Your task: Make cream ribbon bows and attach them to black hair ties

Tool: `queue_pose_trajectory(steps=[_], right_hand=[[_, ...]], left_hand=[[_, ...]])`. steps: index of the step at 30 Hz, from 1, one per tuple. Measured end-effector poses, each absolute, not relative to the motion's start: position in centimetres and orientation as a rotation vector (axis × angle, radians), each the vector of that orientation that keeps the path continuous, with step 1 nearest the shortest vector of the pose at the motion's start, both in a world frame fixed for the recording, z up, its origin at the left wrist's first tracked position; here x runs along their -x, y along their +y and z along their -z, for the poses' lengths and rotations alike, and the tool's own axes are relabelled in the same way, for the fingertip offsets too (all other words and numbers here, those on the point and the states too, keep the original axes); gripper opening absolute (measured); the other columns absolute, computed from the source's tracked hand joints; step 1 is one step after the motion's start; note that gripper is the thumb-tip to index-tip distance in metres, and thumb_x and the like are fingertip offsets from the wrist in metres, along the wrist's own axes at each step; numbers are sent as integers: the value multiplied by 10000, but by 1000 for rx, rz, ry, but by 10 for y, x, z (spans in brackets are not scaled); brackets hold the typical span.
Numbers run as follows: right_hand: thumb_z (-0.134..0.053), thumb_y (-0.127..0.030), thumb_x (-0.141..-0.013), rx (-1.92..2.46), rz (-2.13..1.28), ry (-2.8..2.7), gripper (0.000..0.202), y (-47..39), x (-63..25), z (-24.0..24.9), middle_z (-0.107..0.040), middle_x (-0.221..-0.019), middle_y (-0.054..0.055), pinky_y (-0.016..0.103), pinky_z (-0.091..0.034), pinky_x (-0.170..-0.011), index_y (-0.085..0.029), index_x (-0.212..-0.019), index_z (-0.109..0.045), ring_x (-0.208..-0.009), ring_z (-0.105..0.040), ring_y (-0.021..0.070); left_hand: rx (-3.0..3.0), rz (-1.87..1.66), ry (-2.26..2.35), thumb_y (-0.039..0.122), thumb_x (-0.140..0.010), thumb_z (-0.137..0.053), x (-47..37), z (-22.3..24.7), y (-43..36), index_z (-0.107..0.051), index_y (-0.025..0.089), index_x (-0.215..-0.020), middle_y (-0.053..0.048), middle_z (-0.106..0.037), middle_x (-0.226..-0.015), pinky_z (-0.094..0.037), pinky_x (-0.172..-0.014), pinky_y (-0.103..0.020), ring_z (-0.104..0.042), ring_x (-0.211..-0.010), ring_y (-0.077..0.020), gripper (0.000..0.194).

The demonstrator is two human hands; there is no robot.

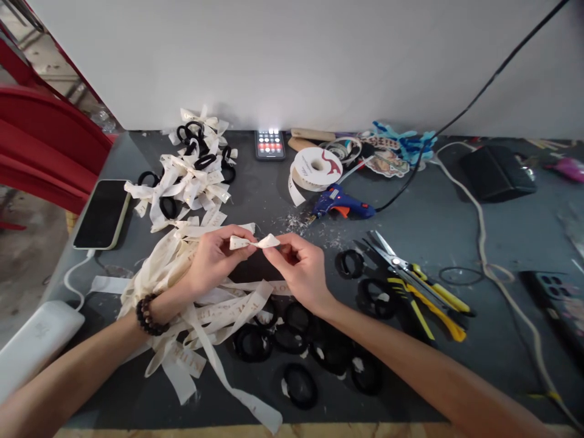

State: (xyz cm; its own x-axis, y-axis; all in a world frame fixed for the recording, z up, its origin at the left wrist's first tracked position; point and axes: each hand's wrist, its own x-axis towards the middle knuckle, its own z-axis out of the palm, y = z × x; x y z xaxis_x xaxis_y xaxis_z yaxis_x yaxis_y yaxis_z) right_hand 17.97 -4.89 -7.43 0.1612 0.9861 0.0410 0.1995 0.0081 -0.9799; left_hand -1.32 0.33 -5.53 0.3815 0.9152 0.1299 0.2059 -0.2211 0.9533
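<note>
A small cream ribbon bow [269, 241] is stretched between my two hands over the middle of the table. My left hand [219, 255] pinches its left part, and my right hand [301, 267] pinches its right part. Under my left forearm lies a pile of loose printed cream ribbon [159, 261]. Several black hair ties [298, 386] lie below and around my right wrist. Behind my left hand is a heap of ribbon bows on black ties [191, 176].
A blue glue gun [344, 202] with a black cord sits beside a ribbon spool [318, 165]. Scissors [396, 261] and yellow-handled pliers [442, 292] lie right. Phones [103, 213] [270, 145], a white power bank [41, 334] and a black box [497, 173] stand around.
</note>
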Motion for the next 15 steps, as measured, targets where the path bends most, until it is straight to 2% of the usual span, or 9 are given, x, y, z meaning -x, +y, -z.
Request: queue_pose_trajectory(steps=[2,6,10,15], right_hand=[[-759,-414,-904,1409,-963,-1213,191,-49,-180,75,-495,-589,-74,266,-354,-550,-225,-898,-740,-549,-432,115],[-673,-426,-994,1334,-987,-1142,201,-49,-181,75,-563,-665,-42,273,-383,-567,-236,-962,-729,-599,-484,131],[-580,-449,-1066,1260,-981,-1111,237,-50,-182,77,-544,-659,-41,282,-408,-569,-247,-1027,-698,-606,-521,142],[-540,-413,-1091,1184,-872,-1197,208,-60,-181,81,-629,-748,-11,302,-455,-587,-262,-1121,-681,-637,-580,152]], left_hand=[[-1760,-1007,1021,245,-942,-764,13,57,2,-782,193,-984,-64,-800,-937,-531,-659,-270,-716,-804,-172,69],[-2016,-1223,918,185,-951,-754,13,60,-3,-764,203,-974,-62,-800,-944,-600,-830,-323,-749,-913,-193,31],[-2145,-1362,915,142,-971,-705,12,62,-6,-726,211,-992,-43,-782,-921,-618,-807,-311,-745,-893,-179,76],[-2223,-1357,965,139,-956,-722,12,60,-7,-706,215,-978,-36,-779,-909,-621,-827,-322,-757,-905,-187,81]])
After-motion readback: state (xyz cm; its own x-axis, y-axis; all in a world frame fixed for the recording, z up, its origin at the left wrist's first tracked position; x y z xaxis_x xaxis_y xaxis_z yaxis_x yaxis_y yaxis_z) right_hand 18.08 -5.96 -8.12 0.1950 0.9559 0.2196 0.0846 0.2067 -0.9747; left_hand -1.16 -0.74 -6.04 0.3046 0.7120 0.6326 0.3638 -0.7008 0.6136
